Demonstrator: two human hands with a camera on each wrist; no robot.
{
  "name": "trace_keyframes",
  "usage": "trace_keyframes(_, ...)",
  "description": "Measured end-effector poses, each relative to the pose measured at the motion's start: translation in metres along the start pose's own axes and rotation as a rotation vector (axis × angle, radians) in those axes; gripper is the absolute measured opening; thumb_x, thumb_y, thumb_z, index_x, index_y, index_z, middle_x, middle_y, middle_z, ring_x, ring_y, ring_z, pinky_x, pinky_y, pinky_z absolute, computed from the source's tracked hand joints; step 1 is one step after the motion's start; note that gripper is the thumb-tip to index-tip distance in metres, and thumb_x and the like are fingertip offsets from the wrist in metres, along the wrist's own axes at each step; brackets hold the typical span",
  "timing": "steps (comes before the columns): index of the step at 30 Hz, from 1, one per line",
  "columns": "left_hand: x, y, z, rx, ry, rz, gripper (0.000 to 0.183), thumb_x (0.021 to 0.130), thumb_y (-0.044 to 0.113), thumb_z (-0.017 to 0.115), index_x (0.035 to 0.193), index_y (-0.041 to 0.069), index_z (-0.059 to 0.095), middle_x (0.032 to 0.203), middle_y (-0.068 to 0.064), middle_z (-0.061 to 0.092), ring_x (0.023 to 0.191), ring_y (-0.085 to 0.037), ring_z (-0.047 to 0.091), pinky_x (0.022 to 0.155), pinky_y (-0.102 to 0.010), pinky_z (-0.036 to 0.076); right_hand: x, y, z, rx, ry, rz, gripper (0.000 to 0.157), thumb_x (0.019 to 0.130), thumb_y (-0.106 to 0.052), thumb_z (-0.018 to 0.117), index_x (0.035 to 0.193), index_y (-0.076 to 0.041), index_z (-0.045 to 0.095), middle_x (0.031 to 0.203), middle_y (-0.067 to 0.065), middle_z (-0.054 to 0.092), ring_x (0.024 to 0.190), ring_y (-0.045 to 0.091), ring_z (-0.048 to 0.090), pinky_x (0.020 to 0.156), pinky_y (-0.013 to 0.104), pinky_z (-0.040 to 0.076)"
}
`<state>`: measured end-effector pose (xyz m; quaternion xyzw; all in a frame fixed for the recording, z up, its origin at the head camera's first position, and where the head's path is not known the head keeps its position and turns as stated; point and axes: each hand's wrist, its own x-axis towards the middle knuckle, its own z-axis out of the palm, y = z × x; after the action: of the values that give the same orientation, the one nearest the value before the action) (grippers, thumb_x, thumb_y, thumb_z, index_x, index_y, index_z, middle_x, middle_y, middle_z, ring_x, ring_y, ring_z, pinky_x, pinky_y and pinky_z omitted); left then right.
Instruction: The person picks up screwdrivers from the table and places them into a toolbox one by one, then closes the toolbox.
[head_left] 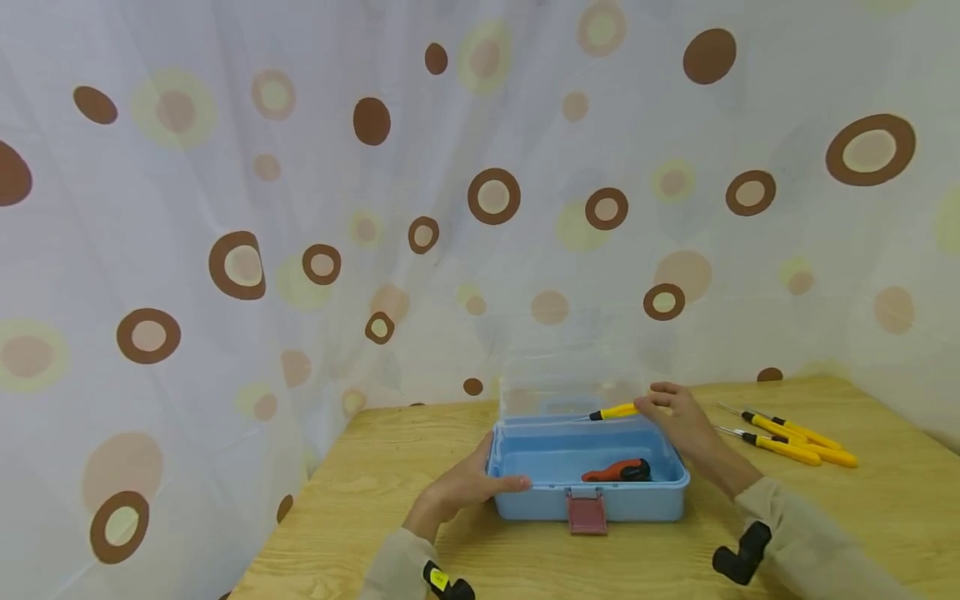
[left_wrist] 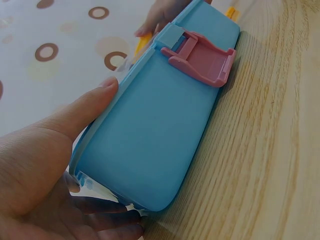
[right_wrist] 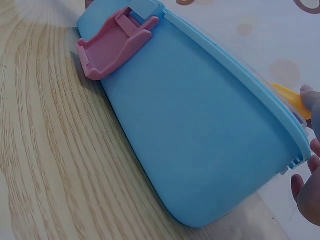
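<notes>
A blue toolbox (head_left: 525, 503) with a pink latch (head_left: 587, 514) stands on the table, its clear lid (head_left: 555, 387) raised at the back. My left hand (head_left: 468, 481) holds its left end, thumb over the front rim and fingers against the outer side. Above the box's back right part, my right hand (head_left: 678, 419) pinches a yellow-handled screwdriver (head_left: 619, 411) by the handle end. Its thin metal shaft points left. In the right wrist view only part of the yellow handle (right_wrist: 290, 97) shows beyond the rim. A red and black screwdriver (head_left: 617, 472) lies inside the box.
Several yellow-handled tools (head_left: 806, 435) with metal shafts lie in a loose group on the wooden table (head_left: 757, 542), right of the box. A white curtain (head_left: 315, 183) with brown and beige dots hangs behind the table and along its left side.
</notes>
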<state>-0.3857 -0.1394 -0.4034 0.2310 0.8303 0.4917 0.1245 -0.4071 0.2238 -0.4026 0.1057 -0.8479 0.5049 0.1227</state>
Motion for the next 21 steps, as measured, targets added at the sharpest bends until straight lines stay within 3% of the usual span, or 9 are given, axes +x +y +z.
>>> trace_keyframes(4,0.000,0.000,0.000,-0.002,0.001,0.007,0.116,0.090,0.045,0.080,0.167,0.014,-0.001,0.165,-0.014,0.027,0.142,-0.033,0.036,0.114,-0.058,0.031,-0.003,-0.003,0.005,0.005,-0.007,-0.030,0.056,0.109,-0.037,0.056,0.129,0.015,0.061,0.157,0.033,0.023,0.142,0.057,0.022,0.108,0.071,0.029)
trace_keyframes(10,0.000,-0.001,0.001,-0.003,-0.004,0.014,0.114,0.090,0.043,0.080,0.167,0.015,0.000,0.163,-0.013,0.030,0.141,-0.032,0.039,0.113,-0.057,0.033,-0.003,-0.004,0.004,-0.011,0.005,-0.040,0.060,0.108,-0.043,0.056,0.135,0.011,0.060,0.158,0.034,0.022,0.143,0.058,0.021,0.107,0.072,0.029)
trace_keyframes(21,0.000,0.000,0.000,0.002,-0.009,0.009,0.118,0.089,0.049,0.081,0.166,0.015,-0.001,0.164,-0.015,0.028,0.143,-0.036,0.037,0.113,-0.058,0.033,-0.011,0.005,-0.020,0.000,0.053,-0.020,0.060,0.109,-0.047,0.050,0.142,0.003,0.057,0.153,0.029,0.037,0.133,0.051,0.036,0.099,0.070,0.036)
